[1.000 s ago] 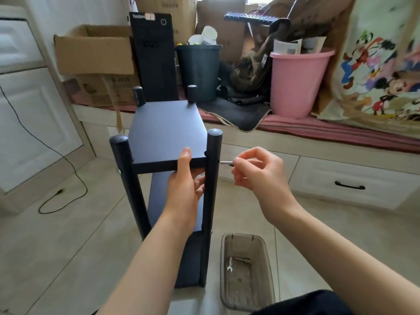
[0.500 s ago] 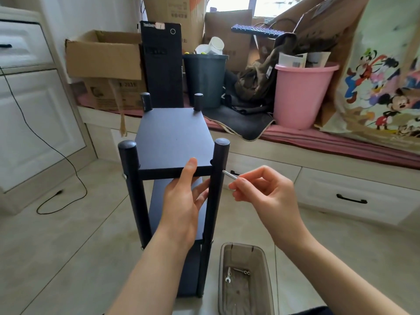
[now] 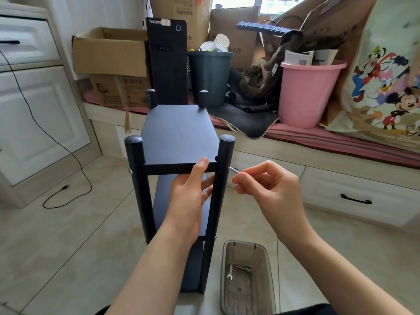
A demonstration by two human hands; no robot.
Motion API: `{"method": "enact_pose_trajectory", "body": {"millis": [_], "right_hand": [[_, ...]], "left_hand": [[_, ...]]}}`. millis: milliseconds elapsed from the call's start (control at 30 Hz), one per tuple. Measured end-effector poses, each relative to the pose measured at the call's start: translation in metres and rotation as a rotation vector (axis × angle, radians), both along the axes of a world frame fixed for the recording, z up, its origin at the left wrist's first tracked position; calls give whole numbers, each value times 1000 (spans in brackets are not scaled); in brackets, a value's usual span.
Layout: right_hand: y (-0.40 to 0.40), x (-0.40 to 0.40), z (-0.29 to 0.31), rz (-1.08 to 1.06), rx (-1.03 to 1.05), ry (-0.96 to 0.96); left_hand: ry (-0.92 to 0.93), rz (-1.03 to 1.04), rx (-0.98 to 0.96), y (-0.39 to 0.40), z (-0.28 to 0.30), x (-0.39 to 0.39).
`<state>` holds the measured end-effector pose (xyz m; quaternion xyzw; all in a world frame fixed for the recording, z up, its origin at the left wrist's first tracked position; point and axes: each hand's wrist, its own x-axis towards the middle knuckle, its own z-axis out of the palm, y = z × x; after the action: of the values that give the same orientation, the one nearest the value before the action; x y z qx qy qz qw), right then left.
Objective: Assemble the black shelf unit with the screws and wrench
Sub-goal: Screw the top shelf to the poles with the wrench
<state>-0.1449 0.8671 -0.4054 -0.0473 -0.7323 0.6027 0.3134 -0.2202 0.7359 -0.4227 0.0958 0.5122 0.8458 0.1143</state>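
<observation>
Fingers [image 3: 244, 178] of right hand [image 3: 270, 189] pinch a screw [image 3: 233, 170] at the near right post [image 3: 219, 201], 3 o'clock of top board. Left hand [image 3: 188, 196] grips the front edge of the black shelf unit [image 3: 177, 137], thumb on top. Open floor [image 3: 56, 235] at 9 o'clock. Computer tower [image 3: 167, 62] at 12 reads "ThinkCentre". Tray [image 3: 268, 269] at 5 holds wrench [image 3: 230, 272].

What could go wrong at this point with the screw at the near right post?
1. The right hand only pinches the screw at its end; it could slip and drop to the floor.
2. The left hand steadies the top shelf alone; sideways pressure on the post might shift the hole out of line.
</observation>
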Motion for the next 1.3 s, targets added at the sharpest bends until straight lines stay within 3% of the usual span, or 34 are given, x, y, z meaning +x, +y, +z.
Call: {"method": "enact_pose_trajectory", "body": {"millis": [200,500,900,1067,1300], "right_hand": [[-4,-4,-3,-77,223,-15],[-7,-17,-3,-36,126,9],[-6,-21,0,-88,200,-22],[-4,-16,0,-73,133,-26],[-6,-14,-1,-128,282,-12]], "left_hand": [[0,5,5,0,2,0],[19,15,9,1,3,1],[3,28,10,2,2,1],[-5,28,4,2,0,0],[6,15,11,2,-1,0]]}}
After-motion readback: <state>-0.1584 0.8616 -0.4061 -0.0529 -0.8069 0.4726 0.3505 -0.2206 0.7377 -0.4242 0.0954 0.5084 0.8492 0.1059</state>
